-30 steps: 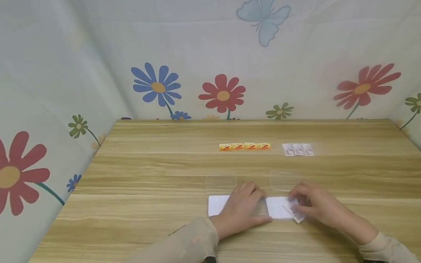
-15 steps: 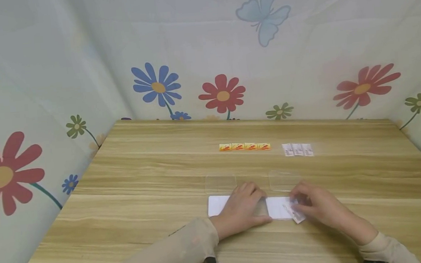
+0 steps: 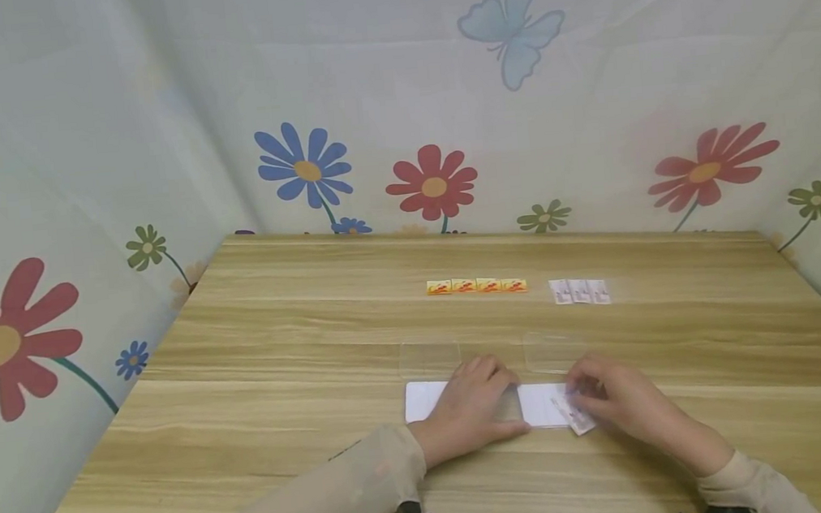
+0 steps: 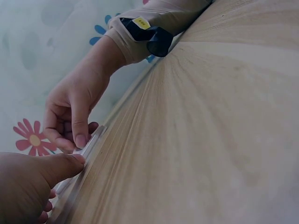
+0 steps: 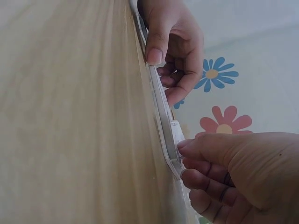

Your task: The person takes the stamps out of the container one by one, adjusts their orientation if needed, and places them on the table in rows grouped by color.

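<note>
My left hand (image 3: 468,409) spans the left end of a flat white box (image 3: 541,405), thumb at its near edge and fingers at its far edge. In the right wrist view, the left thumb (image 5: 155,55) presses on the box's edge. My right hand (image 3: 624,395) pinches a small printed paper piece (image 3: 575,415), tilted over the box's right end. Finer print on this paper is too small to read. A second flat white piece (image 3: 421,400) lies to the left, partly covered by my left hand.
Two clear plastic lids (image 3: 429,358) lie just behind the white pieces, the other clear lid (image 3: 553,351) on the right. Farther back are a row of several yellow-red printed pieces (image 3: 477,286) and three pale printed pieces (image 3: 580,291). A flowered curtain (image 3: 365,73) encloses the wooden table (image 3: 277,325).
Both hands hold almost the same positions. The paper piece in my right hand has barely shifted, and the camera view has moved very slightly.
</note>
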Action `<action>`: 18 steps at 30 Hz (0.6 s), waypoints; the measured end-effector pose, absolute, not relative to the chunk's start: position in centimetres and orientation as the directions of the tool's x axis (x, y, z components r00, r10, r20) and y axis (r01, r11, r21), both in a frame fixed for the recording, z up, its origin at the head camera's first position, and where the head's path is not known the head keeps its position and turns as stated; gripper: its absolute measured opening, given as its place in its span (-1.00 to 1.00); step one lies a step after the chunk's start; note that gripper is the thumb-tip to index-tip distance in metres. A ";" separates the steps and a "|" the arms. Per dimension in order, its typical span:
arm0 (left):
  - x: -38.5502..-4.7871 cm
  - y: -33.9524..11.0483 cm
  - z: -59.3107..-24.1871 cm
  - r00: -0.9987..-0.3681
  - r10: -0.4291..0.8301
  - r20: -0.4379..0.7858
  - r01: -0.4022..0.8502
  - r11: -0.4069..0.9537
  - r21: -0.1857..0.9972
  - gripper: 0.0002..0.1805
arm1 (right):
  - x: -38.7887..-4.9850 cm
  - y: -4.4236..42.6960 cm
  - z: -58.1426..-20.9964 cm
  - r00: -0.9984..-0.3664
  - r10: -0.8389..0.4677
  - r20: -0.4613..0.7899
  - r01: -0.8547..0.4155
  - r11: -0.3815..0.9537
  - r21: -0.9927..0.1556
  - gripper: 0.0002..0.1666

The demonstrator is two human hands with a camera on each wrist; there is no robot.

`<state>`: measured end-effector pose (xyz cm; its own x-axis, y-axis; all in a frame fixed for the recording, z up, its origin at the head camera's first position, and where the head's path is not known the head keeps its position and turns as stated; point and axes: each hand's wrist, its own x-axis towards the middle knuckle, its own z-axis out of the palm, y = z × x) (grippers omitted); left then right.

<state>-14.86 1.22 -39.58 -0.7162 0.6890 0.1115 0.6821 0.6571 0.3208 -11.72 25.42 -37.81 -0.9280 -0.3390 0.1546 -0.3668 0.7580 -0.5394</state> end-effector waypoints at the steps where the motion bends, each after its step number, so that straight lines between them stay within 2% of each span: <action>1: -14.9 1.2 -39.6 -0.716 0.689 0.113 0.683 0.657 0.318 -0.40 | -11.7 25.4 -37.8 -0.928 -0.339 0.155 -0.367 0.759 -0.537 -0.77; 18: -14.9 1.3 -39.5 -0.721 0.685 0.104 0.675 0.661 0.327 -0.41 | -11.9 25.7 -38.1 -0.930 -0.338 0.144 -0.359 0.751 -0.554 -0.79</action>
<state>-14.86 1.32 -39.48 -0.7214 0.6847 0.1037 0.6748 0.6614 0.3273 -11.93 25.65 -38.07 -0.9300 -0.3383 0.1437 -0.3588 0.7510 -0.5543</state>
